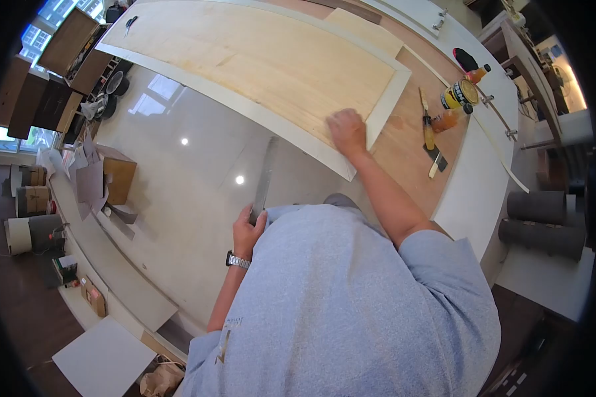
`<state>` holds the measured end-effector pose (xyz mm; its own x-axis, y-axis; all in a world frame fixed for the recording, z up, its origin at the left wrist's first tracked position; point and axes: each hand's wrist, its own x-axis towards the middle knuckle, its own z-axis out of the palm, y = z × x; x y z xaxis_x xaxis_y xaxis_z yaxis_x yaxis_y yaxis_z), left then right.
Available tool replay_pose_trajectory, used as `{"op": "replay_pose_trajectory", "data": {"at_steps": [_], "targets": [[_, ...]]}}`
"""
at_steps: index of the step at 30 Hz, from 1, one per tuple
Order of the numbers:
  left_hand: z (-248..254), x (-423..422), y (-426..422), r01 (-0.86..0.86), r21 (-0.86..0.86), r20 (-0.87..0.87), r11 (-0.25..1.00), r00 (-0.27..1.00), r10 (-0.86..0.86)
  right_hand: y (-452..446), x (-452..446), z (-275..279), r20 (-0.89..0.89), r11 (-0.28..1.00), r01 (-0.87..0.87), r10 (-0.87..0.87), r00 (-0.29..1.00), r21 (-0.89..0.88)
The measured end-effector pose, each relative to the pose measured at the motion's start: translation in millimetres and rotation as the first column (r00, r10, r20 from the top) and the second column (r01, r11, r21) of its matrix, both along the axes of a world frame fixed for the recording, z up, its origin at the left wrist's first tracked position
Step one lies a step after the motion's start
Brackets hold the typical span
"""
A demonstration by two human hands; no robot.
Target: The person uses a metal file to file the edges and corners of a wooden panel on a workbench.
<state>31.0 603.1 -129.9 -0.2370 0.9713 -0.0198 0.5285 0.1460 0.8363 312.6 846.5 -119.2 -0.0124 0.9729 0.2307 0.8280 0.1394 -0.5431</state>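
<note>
My left hand, with a watch at the wrist, is closed around the lower end of a long, thin grey strip that points up past the panel's near edge. My right hand rests on the near right corner of a pale wooden panel with a white border. Its fingers are curled and slightly blurred, and whatever they hold is hidden. Scissors lie at the panel's far left end. Right of the panel are a brush, a black-bladed scraper, a labelled can and an orange bottle.
The panel lies on a larger brown board over a white surface with clamps. Glossy floor shows at the left, beside an open cardboard box. Dark rolls stand at the right, and wooden cabinets at the upper left.
</note>
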Motion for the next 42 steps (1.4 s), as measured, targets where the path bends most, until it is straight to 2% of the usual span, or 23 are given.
{"op": "replay_pose_trajectory", "data": {"at_steps": [2, 5, 10, 13, 17, 20, 22, 23, 28, 30, 31, 34, 38, 42], "targets": [[-4, 0, 11, 0.071, 0.032, -0.016, 0.997, 0.997, -0.071, 8, 27, -9, 0.143, 0.992, 0.108, -0.116, 0.983, 0.065], [-17, 3, 22, 0.189, 0.003, -0.079, 0.982, 0.979, -0.188, 16, 57, -6, 0.285, 0.968, 0.235, -0.201, 0.937, -0.09], [-18, 12, 42, 0.339, -0.039, -0.197, 0.94, 0.92, -0.34, 44, 72, -21, 0.231, 0.939, 0.298, -0.256, 0.939, -0.173], [-9, 21, 52, 0.35, -0.033, -0.207, 0.936, 0.914, -0.349, 49, 72, -25, 0.231, 0.934, 0.32, -0.281, 0.932, -0.157], [-6, 26, 57, 0.376, -0.111, -0.262, 0.92, 0.882, -0.392, 48, 69, -28, 0.3, 0.926, 0.351, -0.299, 0.906, -0.137], [5, 33, 64, 0.395, -0.211, -0.272, 0.894, 0.855, -0.441, 59, 78, -25, 0.478, 0.946, 0.268, -0.154, 0.865, -0.179], [4, 45, 82, 0.419, -0.248, -0.31, 0.873, 0.82, -0.482, 72, 90, -12, 0.45, 0.944, 0.194, -0.055, 0.891, -0.267], [0, 55, 94, 0.436, -0.212, -0.311, 0.875, 0.818, -0.484, 76, 94, -6, 0.433, 0.938, 0.153, -0.004, 0.901, -0.311], [-2, 71, 128, 0.49, -0.087, -0.337, 0.867, 0.805, -0.489, 93, 101, 2, 0.414, 0.905, 0.158, 0.022, 0.91, -0.396], [-1, 54, 106, 0.429, -0.063, -0.33, 0.901, 0.843, -0.424, 99, 99, 3, 0.402, 0.888, 0.149, 0.044, 0.914, -0.436], [-1, 43, 92, 0.405, -0.059, -0.326, 0.912, 0.856, -0.401, 102, 100, 11, 0.398, 0.869, 0.145, 0.064, 0.915, -0.474], [-1, 25, 71, 0.372, -0.198, -0.303, 0.907, 0.856, -0.418, 105, 99, 11, 0.399, 0.837, 0.162, 0.073, 0.914, -0.523], [-9, 63, 112, 0.456, -0.129, -0.314, 0.881, 0.824, -0.472, 109, 97, 11, 0.449, 0.826, 0.187, 0.088, 0.889, -0.532], [-3, 75, 134, 0.493, -0.109, -0.316, 0.863, 0.806, -0.501, 113, 106, 13, 0.377, 0.823, 0.129, 0.109, 0.92, -0.553]]}}
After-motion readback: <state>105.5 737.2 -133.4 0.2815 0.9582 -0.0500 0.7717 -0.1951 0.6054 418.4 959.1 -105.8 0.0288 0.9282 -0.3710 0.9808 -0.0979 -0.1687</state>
